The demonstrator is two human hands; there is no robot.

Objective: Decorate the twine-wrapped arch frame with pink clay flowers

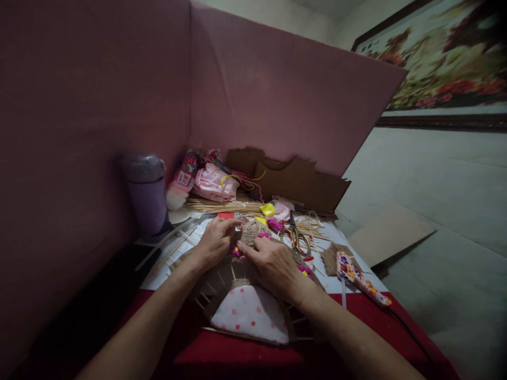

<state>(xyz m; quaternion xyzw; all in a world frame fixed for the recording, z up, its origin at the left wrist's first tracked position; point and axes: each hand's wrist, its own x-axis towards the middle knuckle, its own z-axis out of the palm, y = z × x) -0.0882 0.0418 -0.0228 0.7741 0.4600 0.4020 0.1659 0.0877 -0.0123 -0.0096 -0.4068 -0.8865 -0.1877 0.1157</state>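
Note:
A handmade craft piece lies before me, with a white dotted cloth panel [250, 314], thin sticks and a twine-wound top [253, 229]. My left hand [216, 241] rests at the upper left of it, index finger stretched over the twine, other fingers bent at its edge. From the right, my right hand [273, 261] reaches across, fingers bent, its fingertips on a small pink flower [236, 251] with a yellow centre. Another pink flower [304, 271] sits on the piece's right side. My right hand hides part of the middle.
Gold-handled scissors [296, 240] and a flower-patterned glue gun [360, 277] with a cord lie to the right. A purple tumbler [146, 195] stands at the left. Behind are bundled sticks [229, 206], a yellow packet [268, 209] and torn cardboard [297, 179]. Pink panels wall the back and left.

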